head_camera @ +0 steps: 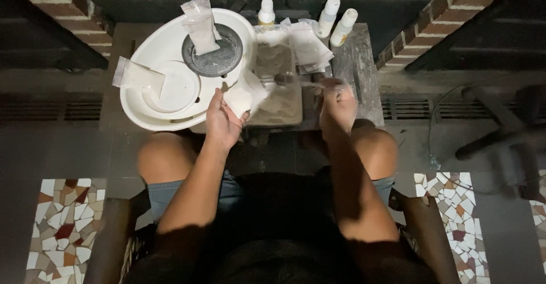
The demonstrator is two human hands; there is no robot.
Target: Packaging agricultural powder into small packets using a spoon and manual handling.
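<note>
Left hand point(223, 122) grips a white bag point(242, 98) at the near edge of the clay tray point(278, 85); right hand point(338, 103) is closed on a spoon point(296, 81) reaching over the tray. Tray sits mid-tabletop point(358, 62) beside a white basin point(170, 68), bottles point(335, 19) behind. Dark tiled floor point(68, 147), mosaic patches point(65, 227), brick piers point(443, 16) either side.

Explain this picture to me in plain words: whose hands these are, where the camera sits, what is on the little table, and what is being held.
The camera is worn on a seated person's head and looks down over the knees. The left hand holds a small clear bag of pale powder. The blurred right hand holds a spoon over a tray of grey-brown powder. On the dark table there is also a white basin holding a grey dish and more bags, with three small white bottles at the back.
</note>
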